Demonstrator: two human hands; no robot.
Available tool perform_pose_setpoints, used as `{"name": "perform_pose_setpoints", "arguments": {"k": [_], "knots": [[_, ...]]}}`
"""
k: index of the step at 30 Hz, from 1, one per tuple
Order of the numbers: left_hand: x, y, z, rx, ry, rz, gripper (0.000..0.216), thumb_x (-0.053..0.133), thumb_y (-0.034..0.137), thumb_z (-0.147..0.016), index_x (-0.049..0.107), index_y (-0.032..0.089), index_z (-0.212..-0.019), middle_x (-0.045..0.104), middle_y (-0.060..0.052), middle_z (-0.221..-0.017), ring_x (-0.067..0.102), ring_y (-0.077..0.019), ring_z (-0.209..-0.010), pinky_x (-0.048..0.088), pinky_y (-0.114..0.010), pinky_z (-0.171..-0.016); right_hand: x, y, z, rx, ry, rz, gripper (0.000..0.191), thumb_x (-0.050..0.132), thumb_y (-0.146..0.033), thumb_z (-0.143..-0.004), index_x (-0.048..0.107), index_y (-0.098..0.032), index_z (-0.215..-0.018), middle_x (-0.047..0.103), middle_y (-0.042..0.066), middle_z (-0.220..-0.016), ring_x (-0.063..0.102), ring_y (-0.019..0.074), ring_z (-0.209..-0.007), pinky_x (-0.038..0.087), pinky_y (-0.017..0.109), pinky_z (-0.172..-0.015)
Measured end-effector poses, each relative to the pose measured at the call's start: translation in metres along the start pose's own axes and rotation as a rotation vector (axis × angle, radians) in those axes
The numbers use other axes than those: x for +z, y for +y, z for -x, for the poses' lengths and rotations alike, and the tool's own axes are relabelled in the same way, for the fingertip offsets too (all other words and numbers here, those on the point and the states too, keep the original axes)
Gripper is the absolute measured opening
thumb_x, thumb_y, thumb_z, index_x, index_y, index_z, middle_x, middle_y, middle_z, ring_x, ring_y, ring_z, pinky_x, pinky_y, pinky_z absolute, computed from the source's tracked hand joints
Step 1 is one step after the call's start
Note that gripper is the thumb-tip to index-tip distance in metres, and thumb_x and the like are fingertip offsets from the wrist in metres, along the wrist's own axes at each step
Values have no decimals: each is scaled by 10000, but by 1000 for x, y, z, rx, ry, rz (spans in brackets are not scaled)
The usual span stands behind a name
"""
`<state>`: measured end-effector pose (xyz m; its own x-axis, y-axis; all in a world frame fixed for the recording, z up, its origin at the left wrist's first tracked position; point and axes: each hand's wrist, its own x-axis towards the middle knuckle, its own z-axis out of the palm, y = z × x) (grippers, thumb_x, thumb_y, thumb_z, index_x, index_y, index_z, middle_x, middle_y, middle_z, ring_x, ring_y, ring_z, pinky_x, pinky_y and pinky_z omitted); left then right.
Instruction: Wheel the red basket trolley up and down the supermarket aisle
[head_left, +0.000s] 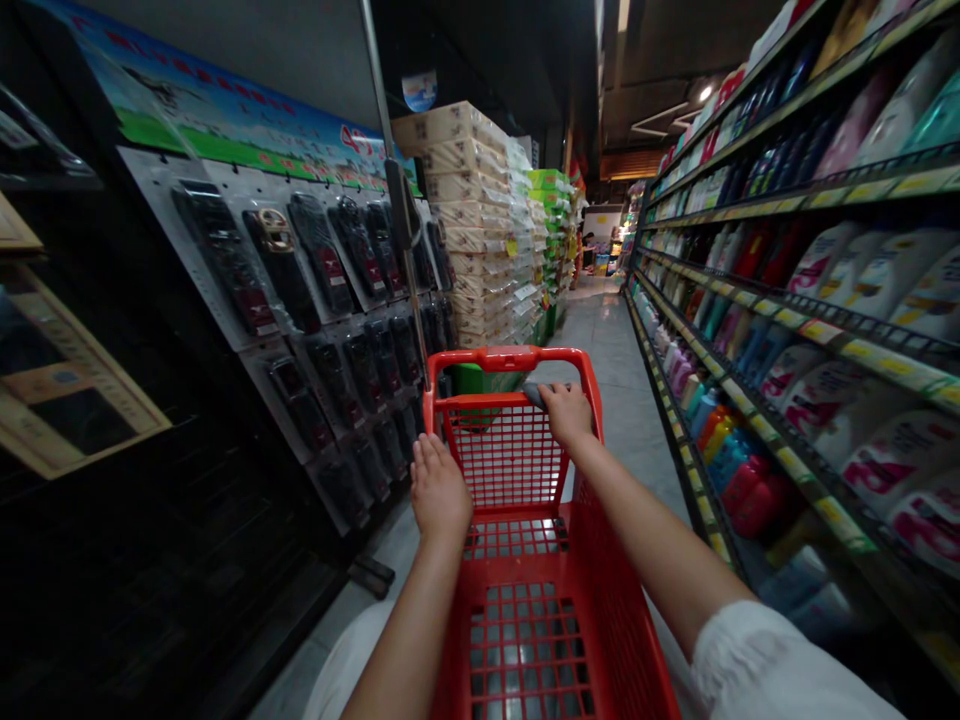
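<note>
A red plastic shopping cart (pixel 517 568) with grid walls stands in front of me, and its basket holds nothing I can see. My left hand (pixel 441 488) lies against the cart's upper left side rim, fingers stretched out and close together; its thumb is hidden. Farther forward and to the right, my right hand (pixel 568 414) is closed over the red crossbar near the cart's far right corner. A dark grey grip-like piece (pixel 534 395) sticks out under its fingers; I cannot make out exactly what it is.
Shelves of bottles (pixel 892 270) line the right side. On the left, a rack of packaged belts (pixel 322 250) has a metal pole (pixel 405 250) and a foot (pixel 371 575) beside it. Stacked wrapped cartons (pixel 469 220) stand ahead, left of the grey tiled aisle (pixel 592 335).
</note>
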<state>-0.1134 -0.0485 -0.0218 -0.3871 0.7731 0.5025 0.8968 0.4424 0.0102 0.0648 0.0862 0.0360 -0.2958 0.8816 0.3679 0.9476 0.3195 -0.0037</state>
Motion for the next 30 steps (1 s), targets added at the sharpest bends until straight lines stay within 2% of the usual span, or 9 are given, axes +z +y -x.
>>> {"name": "perform_pose_setpoints", "arguments": {"k": [3,6,10,12,16,21,26,28,30], "knots": [[2,-2,0,0,30,-6,575,374,79,-921,396,-74,-1474,405,-286,-1537,425,-339,-1432,425,-418,-1130,-5,1,0,-64,-13,-11,437,355,-166,-999,603,-303,-1331,652,77,-1280,566,266,-1072,481,345,-821],[4,-4,1,4,51,-7,568,360,74,-921,409,-74,-1467,426,-291,-1523,442,-337,-1421,431,-412,-1123,-27,16,-8,-164,-40,-90,436,450,-163,-952,650,-340,-1296,663,22,-1292,601,238,-1048,480,322,-852],[5,-4,0,5,64,-8,568,359,79,-922,410,-70,-1468,433,-275,-1525,445,-336,-1419,432,-406,-1122,-47,45,-26,-41,164,-94,546,457,-110,-912,588,-340,-1389,554,17,-1461,571,260,-1136,491,347,-893],[4,-3,0,9,54,-7,572,367,82,-921,404,-73,-1470,427,-275,-1530,440,-338,-1422,428,-406,-1126,-43,55,-31,-8,147,-53,546,476,-105,-906,577,-309,-1402,507,45,-1506,533,279,-1198,490,372,-928],[2,-2,-1,16,28,3,574,370,84,-922,396,-81,-1471,415,-287,-1533,435,-343,-1425,425,-413,-1129,-17,61,-25,-34,6,5,373,566,-256,-924,664,-269,-1284,429,46,-1564,429,327,-1326,482,424,-985],[0,-2,-2,22,6,22,586,366,90,-927,362,-87,-1486,392,-283,-1550,416,-352,-1435,424,-427,-1127,-6,52,12,65,54,-15,395,482,-391,-979,637,-264,-1319,390,49,-1592,470,328,-1253,493,452,-979],[0,-3,-2,14,7,50,580,347,79,-926,372,-83,-1483,405,-280,-1543,422,-339,-1434,413,-412,-1137,-2,44,66,83,-13,-11,468,437,-221,-959,584,-305,-1396,345,35,-1621,520,311,-1200,512,425,-939],[1,-4,-2,13,11,66,578,342,77,-925,381,-74,-1482,412,-274,-1541,417,-334,-1438,404,-414,-1145,3,46,73,81,-20,-19,516,413,-159,-944,578,-319,-1406,339,29,-1625,538,297,-1190,507,411,-953],[3,-5,-3,17,11,79,579,345,78,-923,385,-73,-1480,413,-273,-1541,413,-336,-1441,399,-421,-1151,8,52,64,94,6,-58,542,417,-139,-936,555,-304,-1433,343,52,-1621,548,291,-1190,494,409,-983]]}}
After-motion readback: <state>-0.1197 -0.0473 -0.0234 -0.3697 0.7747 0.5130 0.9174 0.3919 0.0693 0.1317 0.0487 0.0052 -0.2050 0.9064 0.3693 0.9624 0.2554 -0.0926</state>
